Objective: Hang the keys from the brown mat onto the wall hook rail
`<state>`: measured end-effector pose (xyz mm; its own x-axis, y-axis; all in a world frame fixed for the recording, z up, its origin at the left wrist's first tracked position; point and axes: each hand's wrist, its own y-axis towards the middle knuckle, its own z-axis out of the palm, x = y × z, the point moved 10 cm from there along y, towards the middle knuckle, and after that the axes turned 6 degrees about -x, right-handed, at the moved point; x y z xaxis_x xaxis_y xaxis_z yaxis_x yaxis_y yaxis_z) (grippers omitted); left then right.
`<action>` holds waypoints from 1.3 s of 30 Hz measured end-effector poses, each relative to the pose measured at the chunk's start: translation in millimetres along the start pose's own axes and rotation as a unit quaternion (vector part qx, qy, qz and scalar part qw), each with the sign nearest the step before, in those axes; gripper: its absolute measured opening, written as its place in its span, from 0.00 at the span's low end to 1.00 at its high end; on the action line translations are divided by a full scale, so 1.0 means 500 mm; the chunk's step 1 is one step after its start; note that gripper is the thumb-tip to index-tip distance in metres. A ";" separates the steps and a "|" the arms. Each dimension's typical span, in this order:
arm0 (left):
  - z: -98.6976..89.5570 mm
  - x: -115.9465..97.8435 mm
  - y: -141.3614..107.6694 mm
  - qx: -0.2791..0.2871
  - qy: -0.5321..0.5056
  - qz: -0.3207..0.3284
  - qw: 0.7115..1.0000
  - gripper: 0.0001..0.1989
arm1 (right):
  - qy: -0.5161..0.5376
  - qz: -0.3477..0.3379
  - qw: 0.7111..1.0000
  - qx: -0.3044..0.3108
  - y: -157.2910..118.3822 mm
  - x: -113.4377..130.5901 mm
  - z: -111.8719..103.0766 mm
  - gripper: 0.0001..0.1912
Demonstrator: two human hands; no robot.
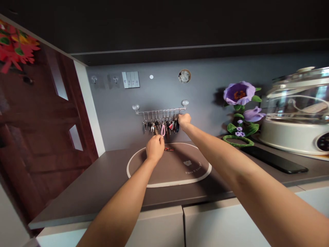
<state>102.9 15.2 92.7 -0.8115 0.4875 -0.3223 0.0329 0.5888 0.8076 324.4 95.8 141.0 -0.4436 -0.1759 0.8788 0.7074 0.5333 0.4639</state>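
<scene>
A clear hook rail (pixel 160 111) is fixed to the grey wall, with several bunches of keys (pixel 167 124) hanging from it. My right hand (pixel 184 120) is closed at the rail's right end, beside the last dark key bunch; its fingers hide whatever is between them. Lower down, my left hand (pixel 155 148) is closed in front of the keys. A narrow brown piece (pixel 156 131) shows just above its fingers, and I cannot tell whether it is held. Close by hangs a pink loop (pixel 163 129). Behind the left hand, a small red item (pixel 169 149) lies on the brown mat (pixel 180 176).
A black phone (pixel 273 159) lies on the counter at right, near purple craft flowers (pixel 239 94) and a white appliance with a clear cover (pixel 295 133). A dark cabinet (pixel 164 27) overhangs the counter. A reddish-brown door (pixel 38 120) stands at left.
</scene>
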 end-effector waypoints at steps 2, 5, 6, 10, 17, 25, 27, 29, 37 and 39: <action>0.000 0.000 0.000 -0.001 0.000 0.002 1.000 0.14 | 0.005 0.004 1.000 0.006 -0.003 -0.006 -0.001 0.07; 0.002 0.003 0.001 0.000 0.005 0.001 1.000 0.15 | 0.019 0.001 1.000 0.023 -0.010 -0.012 0.002 0.08; 0.002 0.004 0.001 0.001 0.008 0.000 1.000 0.15 | 0.025 -0.001 0.999 0.029 -0.013 -0.013 0.004 0.09; 0.008 0.009 0.000 0.013 0.012 -0.005 1.000 0.15 | 0.045 -0.004 0.998 0.044 -0.017 -0.017 0.010 0.08; 0.020 0.020 -0.004 0.032 0.007 -0.022 0.999 0.14 | 0.064 -0.027 0.996 0.064 -0.021 -0.013 0.008 0.07; 0.029 0.030 -0.004 0.044 0.010 -0.032 0.998 0.14 | 0.079 -0.035 0.993 0.086 -0.036 -0.011 -0.003 0.08; 0.029 0.029 -0.004 0.044 0.009 -0.030 0.999 0.14 | 0.086 -0.038 0.992 0.085 -0.042 -0.012 -0.008 0.10; 0.030 0.028 -0.004 0.045 0.005 -0.027 0.999 0.14 | 0.091 -0.048 0.992 0.079 -0.054 -0.009 -0.018 0.12; 0.047 0.030 -0.004 0.075 -0.022 -0.018 0.997 0.12 | 0.134 -0.073 0.980 0.130 -0.143 0.003 -0.038 0.10; 0.052 0.027 -0.005 0.082 -0.033 -0.006 0.996 0.11 | 0.138 -0.081 0.973 0.167 -0.169 -0.009 -0.031 0.09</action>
<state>107.0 37.1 73.4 -0.7727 0.5172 -0.3680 0.1215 0.6895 0.7140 275.2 38.7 99.7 -0.3373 -0.4719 0.8146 0.4018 0.7104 0.5779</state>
